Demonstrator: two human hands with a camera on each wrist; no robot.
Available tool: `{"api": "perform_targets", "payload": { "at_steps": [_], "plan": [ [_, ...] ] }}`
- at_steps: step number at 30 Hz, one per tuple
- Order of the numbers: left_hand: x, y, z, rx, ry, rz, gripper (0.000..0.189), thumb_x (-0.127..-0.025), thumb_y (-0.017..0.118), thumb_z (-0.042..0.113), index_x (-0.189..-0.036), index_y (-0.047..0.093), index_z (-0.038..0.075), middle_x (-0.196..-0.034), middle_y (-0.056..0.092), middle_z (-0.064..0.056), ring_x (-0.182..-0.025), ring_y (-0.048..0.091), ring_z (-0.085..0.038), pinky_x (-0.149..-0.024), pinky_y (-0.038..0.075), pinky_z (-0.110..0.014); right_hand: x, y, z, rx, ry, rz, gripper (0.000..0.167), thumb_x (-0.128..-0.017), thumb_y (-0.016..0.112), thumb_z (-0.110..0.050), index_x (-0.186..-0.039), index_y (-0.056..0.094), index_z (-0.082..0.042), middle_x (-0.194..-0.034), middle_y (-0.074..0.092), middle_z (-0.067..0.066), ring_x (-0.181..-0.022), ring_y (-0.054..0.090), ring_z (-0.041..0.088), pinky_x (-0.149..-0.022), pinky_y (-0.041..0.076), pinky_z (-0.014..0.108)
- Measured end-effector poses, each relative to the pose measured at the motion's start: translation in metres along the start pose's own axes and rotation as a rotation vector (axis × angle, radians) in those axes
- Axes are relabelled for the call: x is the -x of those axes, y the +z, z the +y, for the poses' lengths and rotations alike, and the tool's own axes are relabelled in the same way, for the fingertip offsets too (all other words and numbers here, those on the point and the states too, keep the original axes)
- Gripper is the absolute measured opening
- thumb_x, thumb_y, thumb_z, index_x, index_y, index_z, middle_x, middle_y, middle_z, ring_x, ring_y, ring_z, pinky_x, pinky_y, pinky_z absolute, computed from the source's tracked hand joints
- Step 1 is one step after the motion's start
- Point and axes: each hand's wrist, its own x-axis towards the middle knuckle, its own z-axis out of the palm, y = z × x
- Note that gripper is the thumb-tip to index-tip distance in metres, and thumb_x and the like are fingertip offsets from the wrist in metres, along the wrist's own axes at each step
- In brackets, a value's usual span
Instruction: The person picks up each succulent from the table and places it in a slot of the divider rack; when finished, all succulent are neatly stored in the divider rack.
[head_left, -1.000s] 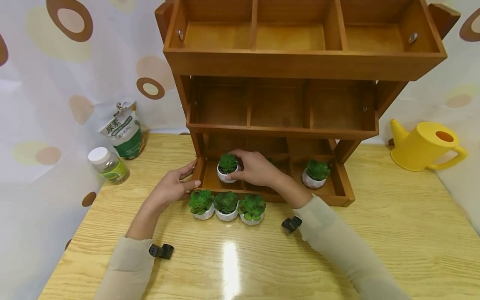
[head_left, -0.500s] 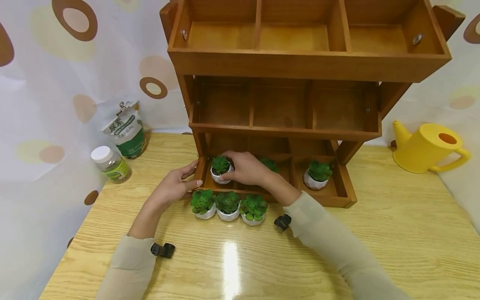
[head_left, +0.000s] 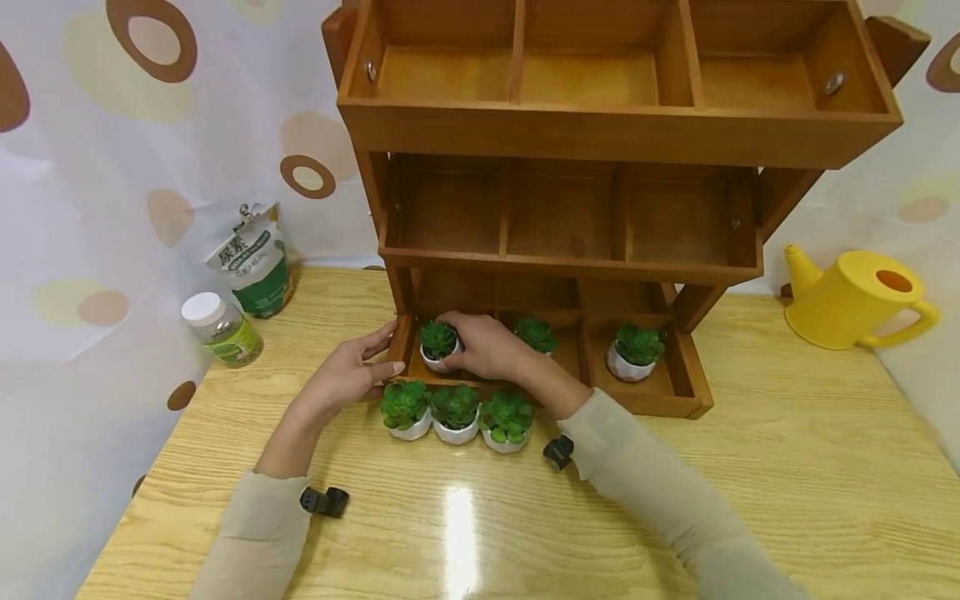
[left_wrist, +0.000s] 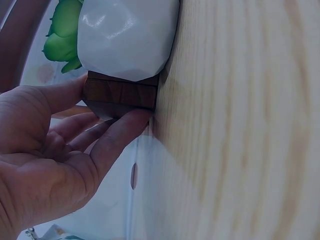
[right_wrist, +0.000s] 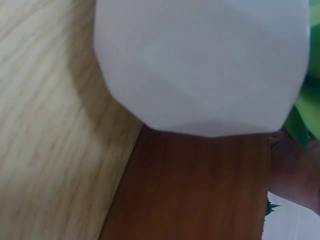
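Note:
My right hand (head_left: 487,348) holds a small potted succulent (head_left: 437,338) by its white pot, low in the left compartment of the bottom tier of a wooden shelf (head_left: 615,133). My left hand (head_left: 343,372) grips the left front corner of that tier; in the left wrist view, thumb and fingers pinch the wooden end (left_wrist: 120,94). Two more succulents stand in the tier, one in the middle compartment (head_left: 535,333), one in the right (head_left: 633,352). A row of three, including a middle succulent (head_left: 454,412), lines the tier's front. A white pot (right_wrist: 205,65) hides most of the right wrist view.
A yellow watering can (head_left: 855,298) stands to the right of the shelf. At the left are a white-lidded jar (head_left: 222,330) and a green and white pouch (head_left: 255,262) against the patterned wall covering. Two upper tiers overhang the bottom one. Pale wooden table (head_left: 390,517) lies in front.
My right hand has carried the succulent left and lowered it into the left compartment, uncovering the middle one. My left hand keeps its grip on the corner. The view shifted slightly.

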Motion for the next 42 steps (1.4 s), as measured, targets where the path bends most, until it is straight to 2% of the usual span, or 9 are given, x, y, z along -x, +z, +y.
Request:
{"api": "perform_targets", "payload": {
  "at_steps": [9, 16, 20, 26, 37, 42],
  "plan": [
    [-0.001, 0.0, -0.001, 0.009, 0.0, 0.0, 0.071, -0.103, 0.06, 0.018, -0.162, 0.022, 0.028, -0.166, 0.026, -0.02, -0.13, 0.058, -0.034, -0.094, 0.058, -0.043, -0.002, 0.0, 0.002, 0.013, -0.004, 0.028, 0.059, -0.093, 0.076, -0.026, -0.144, 0.054, -0.01, -0.139, 0.063, 0.008, -0.128, 0.06, 0.025, -0.11, 0.048, 0.043],
    [0.0, 0.001, 0.0, 0.024, -0.008, -0.002, 0.072, -0.103, 0.06, 0.017, -0.163, 0.022, 0.027, -0.166, 0.026, -0.019, -0.134, 0.055, -0.035, -0.096, 0.057, -0.046, 0.002, -0.002, 0.005, 0.029, 0.028, 0.035, 0.069, -0.093, 0.075, -0.027, -0.153, 0.045, -0.011, -0.149, 0.056, 0.01, -0.135, 0.056, 0.028, -0.113, 0.046, 0.044],
    [0.0, 0.001, 0.0, 0.019, -0.014, -0.004, 0.072, -0.103, 0.06, 0.017, -0.163, 0.022, 0.027, -0.166, 0.026, -0.019, -0.133, 0.056, -0.035, -0.095, 0.057, -0.044, 0.009, -0.008, 0.004, 0.033, 0.012, 0.044, 0.072, -0.094, 0.074, -0.028, -0.156, 0.042, -0.011, -0.152, 0.054, 0.01, -0.135, 0.056, 0.028, -0.111, 0.047, 0.044],
    [-0.002, -0.001, -0.001, 0.002, -0.012, -0.005, 0.072, -0.103, 0.06, 0.018, -0.163, 0.021, 0.028, -0.166, 0.025, -0.02, -0.13, 0.058, -0.035, -0.093, 0.059, -0.042, 0.025, -0.021, 0.006, -0.046, -0.038, 0.088, 0.07, -0.095, 0.074, -0.028, -0.155, 0.042, -0.011, -0.146, 0.059, 0.011, -0.126, 0.062, 0.026, -0.105, 0.052, 0.044],
    [-0.003, -0.001, -0.001, 0.012, -0.01, -0.01, 0.072, -0.103, 0.061, 0.018, -0.163, 0.022, 0.027, -0.167, 0.025, -0.02, -0.13, 0.059, -0.035, -0.092, 0.059, -0.041, 0.071, -0.036, 0.013, -0.223, -0.094, 0.194, 0.056, -0.1, 0.065, -0.031, -0.151, 0.049, -0.016, -0.14, 0.063, 0.009, -0.122, 0.066, 0.024, -0.1, 0.056, 0.041],
    [-0.002, -0.002, -0.002, 0.006, -0.005, -0.01, 0.072, -0.103, 0.061, 0.018, -0.163, 0.022, 0.027, -0.167, 0.024, -0.019, -0.13, 0.059, -0.034, -0.092, 0.06, -0.04, 0.094, -0.038, 0.014, -0.272, -0.079, 0.225, 0.051, -0.101, 0.065, -0.032, -0.149, 0.052, -0.019, -0.136, 0.066, 0.005, -0.12, 0.067, 0.02, -0.1, 0.056, 0.04]
  ]
}}
